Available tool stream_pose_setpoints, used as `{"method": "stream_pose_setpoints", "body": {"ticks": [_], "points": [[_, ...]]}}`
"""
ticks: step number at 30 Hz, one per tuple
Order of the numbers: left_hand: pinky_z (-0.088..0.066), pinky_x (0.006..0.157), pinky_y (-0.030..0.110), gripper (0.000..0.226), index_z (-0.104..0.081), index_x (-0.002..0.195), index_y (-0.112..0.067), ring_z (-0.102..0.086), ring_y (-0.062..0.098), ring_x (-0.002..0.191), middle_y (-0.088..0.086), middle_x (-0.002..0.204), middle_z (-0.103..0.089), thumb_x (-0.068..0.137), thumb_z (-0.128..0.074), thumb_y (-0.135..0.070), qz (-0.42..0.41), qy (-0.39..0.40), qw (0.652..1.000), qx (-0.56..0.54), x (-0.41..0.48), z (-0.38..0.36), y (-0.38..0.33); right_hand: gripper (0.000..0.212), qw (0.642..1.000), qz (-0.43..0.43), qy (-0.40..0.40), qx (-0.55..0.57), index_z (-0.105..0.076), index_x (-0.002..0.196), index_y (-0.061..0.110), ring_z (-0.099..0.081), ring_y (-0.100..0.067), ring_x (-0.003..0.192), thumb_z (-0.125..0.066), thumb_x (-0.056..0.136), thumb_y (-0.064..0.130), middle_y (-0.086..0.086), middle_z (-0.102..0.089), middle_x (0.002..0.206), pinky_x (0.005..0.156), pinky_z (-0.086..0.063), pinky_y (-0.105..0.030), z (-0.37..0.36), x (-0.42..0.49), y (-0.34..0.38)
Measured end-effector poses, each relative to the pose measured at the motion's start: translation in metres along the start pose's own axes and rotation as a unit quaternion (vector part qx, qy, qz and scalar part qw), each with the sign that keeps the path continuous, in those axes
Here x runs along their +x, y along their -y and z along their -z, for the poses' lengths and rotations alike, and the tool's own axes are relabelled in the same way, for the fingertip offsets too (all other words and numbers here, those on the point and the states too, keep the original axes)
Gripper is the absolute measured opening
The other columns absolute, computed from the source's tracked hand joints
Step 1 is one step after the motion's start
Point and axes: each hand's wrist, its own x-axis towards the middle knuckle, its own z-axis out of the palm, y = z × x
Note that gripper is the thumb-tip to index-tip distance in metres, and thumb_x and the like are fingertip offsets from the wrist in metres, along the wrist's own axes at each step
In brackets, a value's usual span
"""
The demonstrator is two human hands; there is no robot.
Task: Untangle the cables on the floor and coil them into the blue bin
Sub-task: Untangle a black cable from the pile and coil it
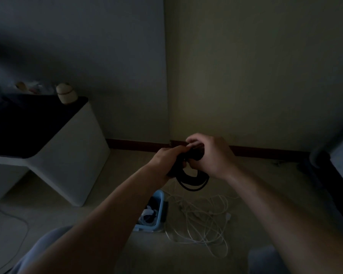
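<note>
Both my hands are raised in front of the wall corner and hold a coiled black cable [192, 180]. My left hand [166, 161] grips the coil's left side. My right hand [210, 155] has its fingers curled over the top of the coil. Loops of the black cable hang below the hands. On the floor underneath lies a tangle of white cables [202, 216]. The small blue bin [160, 204] stands on the floor just left of the tangle, partly hidden by my left forearm, with some coiled cables inside.
A white cabinet [67, 155] with a dark top stands at the left with small objects on it. A white cable [18, 222] runs over the floor at the far left. Dark furniture [335, 159] is at the right edge. My knees show at the bottom.
</note>
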Motion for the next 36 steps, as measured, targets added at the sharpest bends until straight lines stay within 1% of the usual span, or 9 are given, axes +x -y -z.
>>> {"method": "stream_pose_setpoints", "body": {"ticks": [6, 12, 16, 19, 21, 23, 27, 31, 36], "points": [[-0.049, 0.056, 0.029, 0.028, -0.063, 0.113, 0.000, -0.065, 0.019, 0.059, 0.014, 0.079, -0.067, 0.099, -0.052, -0.022, 0.036, 0.024, 0.994, -0.102, -0.007, 0.003, -0.010, 0.036, 0.999, -0.004, -0.024, 0.037, -0.071, 0.098, 0.027, -0.062, 0.008, 0.073, -0.086, 0.067, 0.018, 0.020, -0.065, 0.081, 0.063, -0.042, -0.002, 0.007, -0.001, 0.000], [-0.052, 0.066, 0.033, 0.019, -0.063, 0.101, -0.004, -0.062, 0.019, 0.066, 0.012, 0.081, -0.064, 0.100, -0.047, -0.014, 0.056, 0.006, 0.990, -0.126, -0.009, 0.008, -0.012, 0.032, 0.997, 0.003, -0.033, 0.071, -0.071, 0.091, 0.030, -0.068, 0.001, 0.082, -0.083, 0.068, 0.011, 0.012, -0.073, 0.086, 0.068, -0.050, -0.011, 0.008, 0.000, 0.000], [-0.052, 0.058, 0.029, 0.018, -0.062, 0.093, -0.006, -0.058, 0.017, 0.063, 0.008, 0.068, -0.063, 0.099, -0.046, -0.013, 0.068, -0.004, 0.990, -0.126, -0.011, 0.003, -0.009, 0.033, 0.997, -0.002, -0.031, 0.077, -0.071, 0.091, 0.031, -0.067, 0.003, 0.083, -0.084, 0.069, 0.009, 0.014, -0.072, 0.086, 0.068, -0.049, -0.009, 0.009, -0.004, 0.000], [-0.053, 0.060, 0.031, 0.019, -0.059, 0.106, -0.003, -0.059, 0.020, 0.072, 0.012, 0.087, -0.059, 0.097, -0.044, -0.012, 0.082, -0.002, 0.987, -0.138, -0.011, 0.004, -0.008, 0.033, 0.997, 0.005, -0.029, 0.073, -0.071, 0.091, 0.031, -0.067, 0.003, 0.084, -0.084, 0.069, 0.010, 0.014, -0.072, 0.087, 0.068, -0.049, -0.008, 0.009, -0.004, 0.002], [-0.055, 0.059, 0.032, 0.031, -0.056, 0.122, 0.000, -0.063, 0.024, 0.078, 0.018, 0.100, -0.059, 0.096, -0.043, -0.012, 0.095, 0.020, 0.985, -0.144, -0.012, 0.006, -0.009, 0.031, 0.997, 0.006, -0.024, 0.073, -0.072, 0.091, 0.030, -0.067, 0.002, 0.084, -0.084, 0.070, 0.010, 0.013, -0.073, 0.087, 0.069, -0.050, -0.008, 0.010, -0.004, 0.002], [-0.056, 0.056, 0.030, 0.035, -0.053, 0.128, 0.001, -0.067, 0.023, 0.071, 0.020, 0.104, -0.060, 0.098, -0.042, -0.014, 0.109, 0.045, 0.983, -0.144, -0.015, 0.007, -0.011, 0.030, 0.997, 0.007, -0.023, 0.078, -0.072, 0.091, 0.029, -0.068, 0.001, 0.084, -0.084, 0.070, 0.011, 0.012, -0.073, 0.087, 0.070, -0.052, -0.012, 0.011, -0.005, 0.002], [-0.055, 0.053, 0.026, 0.029, -0.057, 0.120, -0.002, -0.063, 0.018, 0.067, 0.015, 0.092, -0.062, 0.102, -0.044, -0.019, 0.114, 0.082, 0.978, -0.152, -0.018, 0.010, -0.014, 0.030, 0.995, 0.009, -0.025, 0.094, -0.072, 0.092, 0.028, -0.069, 0.000, 0.084, -0.083, 0.071, 0.009, 0.011, -0.074, 0.088, 0.073, -0.053, -0.016, 0.013, -0.006, 0.002], [-0.056, 0.056, 0.024, 0.023, -0.062, 0.101, -0.002, -0.060, 0.016, 0.068, 0.011, 0.083, -0.063, 0.103, -0.044, -0.016, 0.103, 0.101, 0.979, -0.145, -0.022, 0.011, -0.016, 0.030, 0.993, 0.010, -0.021, 0.120, -0.072, 0.091, 0.028, -0.071, -0.003, 0.086, -0.082, 0.071, 0.007, 0.010, -0.075, 0.088, 0.079, -0.059, -0.030, 0.016, -0.005, 0.001], [-0.055, 0.058, 0.022, 0.022, -0.068, 0.095, -0.006, -0.063, 0.011, 0.063, 0.006, 0.077, -0.066, 0.101, -0.048, -0.015, 0.088, 0.119, 0.980, -0.130, -0.022, 0.014, -0.015, 0.029, 0.991, 0.011, 0.000, 0.134, -0.073, 0.092, 0.024, -0.072, -0.005, 0.087, -0.082, 0.071, 0.006, 0.009, -0.075, 0.088, 0.081, -0.060, -0.035, 0.017, -0.005, 0.002]]}}
